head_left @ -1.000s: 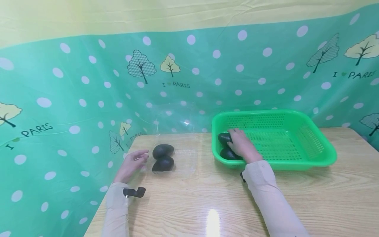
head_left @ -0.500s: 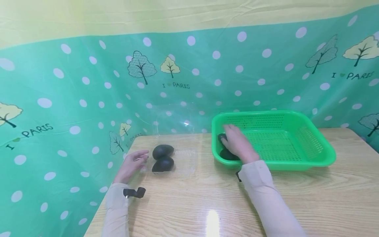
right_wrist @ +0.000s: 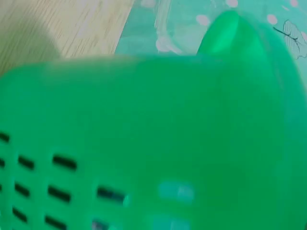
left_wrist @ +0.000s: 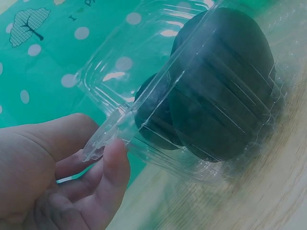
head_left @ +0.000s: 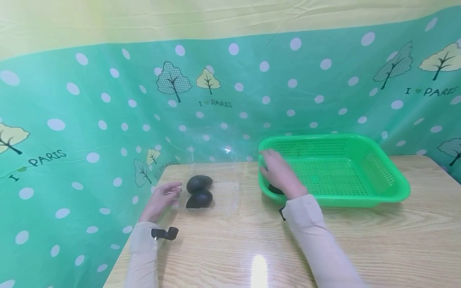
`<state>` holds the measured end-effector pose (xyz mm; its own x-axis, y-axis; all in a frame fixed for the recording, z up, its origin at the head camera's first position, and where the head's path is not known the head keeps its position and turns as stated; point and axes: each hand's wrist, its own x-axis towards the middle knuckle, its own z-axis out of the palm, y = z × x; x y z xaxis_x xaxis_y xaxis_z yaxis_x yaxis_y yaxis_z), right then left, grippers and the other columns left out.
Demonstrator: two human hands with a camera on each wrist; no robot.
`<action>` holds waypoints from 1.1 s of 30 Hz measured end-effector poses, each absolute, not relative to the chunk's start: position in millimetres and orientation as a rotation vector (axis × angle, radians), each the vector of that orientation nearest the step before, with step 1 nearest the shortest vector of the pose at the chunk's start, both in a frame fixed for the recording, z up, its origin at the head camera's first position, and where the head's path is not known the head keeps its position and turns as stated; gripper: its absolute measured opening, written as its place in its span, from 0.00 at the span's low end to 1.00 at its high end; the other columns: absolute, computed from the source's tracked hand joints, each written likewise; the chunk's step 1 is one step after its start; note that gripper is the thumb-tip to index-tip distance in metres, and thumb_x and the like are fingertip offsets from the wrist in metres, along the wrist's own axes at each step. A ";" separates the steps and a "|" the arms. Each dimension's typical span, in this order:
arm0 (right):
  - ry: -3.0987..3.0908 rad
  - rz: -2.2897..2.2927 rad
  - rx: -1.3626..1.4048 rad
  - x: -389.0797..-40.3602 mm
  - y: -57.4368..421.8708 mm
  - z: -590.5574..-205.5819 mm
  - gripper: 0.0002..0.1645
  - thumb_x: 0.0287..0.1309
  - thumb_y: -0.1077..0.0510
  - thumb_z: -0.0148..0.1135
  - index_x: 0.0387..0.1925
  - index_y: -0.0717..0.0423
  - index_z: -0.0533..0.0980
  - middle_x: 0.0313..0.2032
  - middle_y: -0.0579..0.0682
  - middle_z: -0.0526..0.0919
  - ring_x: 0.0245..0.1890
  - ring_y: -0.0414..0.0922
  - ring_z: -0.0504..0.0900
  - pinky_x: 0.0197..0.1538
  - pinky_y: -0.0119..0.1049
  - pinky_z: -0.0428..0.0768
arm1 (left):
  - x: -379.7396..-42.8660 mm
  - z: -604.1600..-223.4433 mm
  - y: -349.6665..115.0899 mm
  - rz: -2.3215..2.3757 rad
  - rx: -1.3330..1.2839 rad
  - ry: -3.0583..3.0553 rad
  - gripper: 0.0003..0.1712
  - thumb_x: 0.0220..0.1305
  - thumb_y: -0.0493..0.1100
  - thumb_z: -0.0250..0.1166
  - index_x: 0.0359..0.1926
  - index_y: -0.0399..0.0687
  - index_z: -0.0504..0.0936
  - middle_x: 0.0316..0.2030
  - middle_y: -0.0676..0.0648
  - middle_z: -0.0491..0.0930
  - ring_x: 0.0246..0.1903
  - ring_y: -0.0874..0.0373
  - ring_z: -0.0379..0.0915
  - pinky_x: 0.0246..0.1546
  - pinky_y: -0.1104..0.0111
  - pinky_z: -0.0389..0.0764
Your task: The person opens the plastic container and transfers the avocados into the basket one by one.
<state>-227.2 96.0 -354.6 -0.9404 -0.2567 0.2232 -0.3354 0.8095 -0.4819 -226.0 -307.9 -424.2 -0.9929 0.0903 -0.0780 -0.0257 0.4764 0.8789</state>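
Note:
My left hand (head_left: 161,202) is at the left side of a clear plastic clamshell container (head_left: 227,196); in the left wrist view its thumb and fingers pinch the container's edge (left_wrist: 98,146). Two dark avocados, one behind (head_left: 199,184) and one in front (head_left: 199,199), lie in it, and its lid stands raised at the back. My right hand (head_left: 279,172) is over the left end of a green basket (head_left: 381,188), thumb and fingers spread apart with green plastic showing between them. Below the hand, part of a dark avocado (head_left: 275,189) shows. The right wrist view has only blurred basket wall (right_wrist: 158,110).
The wooden table (head_left: 223,252) carries the container on the left and the basket on the right. Behind them hangs a green dotted curtain (head_left: 248,96) with tree prints. The basket's left rim (head_left: 262,182) rises between the right hand and the container.
My right hand has moved left within the basket, from over the avocados to its left rim. The rear avocado there is now hidden behind the hand. My left hand stays at the container.

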 end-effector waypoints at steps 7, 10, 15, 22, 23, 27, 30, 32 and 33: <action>-2.771 0.868 0.541 -227.8 81.3 -357.6 0.30 0.67 0.61 0.60 0.67 0.64 0.66 0.65 0.64 0.70 0.68 0.59 0.65 0.70 0.53 0.69 | -228.2 -429.4 -311.7 1.557 0.062 2.596 0.31 0.72 0.48 0.60 0.69 0.38 0.68 0.61 0.32 0.73 0.61 0.38 0.71 0.46 0.72 0.80; -2.761 0.885 0.555 -227.2 74.9 -358.8 0.29 0.66 0.59 0.61 0.66 0.61 0.68 0.64 0.60 0.72 0.68 0.57 0.67 0.68 0.52 0.71 | -228.1 -428.9 -312.2 1.566 0.070 2.583 0.31 0.72 0.47 0.59 0.70 0.37 0.67 0.62 0.30 0.72 0.61 0.37 0.70 0.47 0.70 0.81; -2.752 0.885 0.580 -226.6 64.8 -361.8 0.30 0.65 0.57 0.63 0.66 0.62 0.68 0.64 0.60 0.72 0.67 0.56 0.68 0.68 0.51 0.72 | -227.9 -428.2 -311.2 1.558 0.058 2.588 0.30 0.72 0.47 0.59 0.69 0.37 0.68 0.62 0.31 0.73 0.61 0.39 0.71 0.48 0.69 0.82; -2.731 0.857 0.658 -227.6 48.6 -370.1 0.31 0.63 0.53 0.65 0.64 0.60 0.70 0.63 0.59 0.73 0.65 0.56 0.70 0.69 0.50 0.71 | -226.5 -427.5 -309.5 1.546 0.048 2.596 0.29 0.72 0.47 0.59 0.69 0.39 0.69 0.61 0.33 0.74 0.61 0.40 0.71 0.47 0.71 0.82; -2.728 0.852 0.670 -227.5 46.4 -371.4 0.31 0.63 0.52 0.66 0.63 0.60 0.71 0.63 0.59 0.74 0.65 0.55 0.70 0.69 0.49 0.71 | -226.5 -427.5 -309.3 1.547 0.045 2.596 0.29 0.72 0.47 0.59 0.69 0.39 0.69 0.61 0.33 0.74 0.61 0.40 0.71 0.47 0.71 0.82; -2.724 0.845 0.697 -226.4 37.4 -375.4 0.31 0.61 0.50 0.67 0.62 0.59 0.72 0.61 0.58 0.75 0.64 0.54 0.72 0.67 0.47 0.73 | -226.7 -427.3 -308.8 1.554 0.037 2.600 0.29 0.72 0.46 0.59 0.69 0.39 0.69 0.61 0.32 0.74 0.60 0.40 0.72 0.47 0.70 0.82; -2.733 0.860 0.707 -225.5 30.0 -378.0 0.32 0.61 0.50 0.67 0.63 0.59 0.72 0.61 0.57 0.75 0.64 0.54 0.72 0.67 0.48 0.73 | -226.5 -426.5 -308.4 1.559 0.037 2.601 0.29 0.72 0.46 0.59 0.69 0.39 0.69 0.62 0.32 0.73 0.60 0.41 0.72 0.48 0.70 0.82; -2.742 0.866 0.717 -224.9 24.7 -379.8 0.32 0.62 0.49 0.67 0.63 0.59 0.71 0.62 0.57 0.75 0.64 0.55 0.72 0.66 0.49 0.74 | -225.8 -426.0 -309.1 1.558 0.041 2.600 0.30 0.72 0.47 0.60 0.69 0.39 0.68 0.62 0.32 0.73 0.60 0.41 0.71 0.48 0.70 0.82; -2.749 0.874 0.722 -224.6 21.9 -380.7 0.32 0.62 0.48 0.67 0.63 0.59 0.71 0.62 0.57 0.75 0.64 0.54 0.73 0.66 0.48 0.74 | -224.9 -425.8 -309.1 1.560 0.032 2.598 0.30 0.71 0.47 0.60 0.69 0.39 0.69 0.62 0.32 0.73 0.60 0.41 0.72 0.48 0.70 0.82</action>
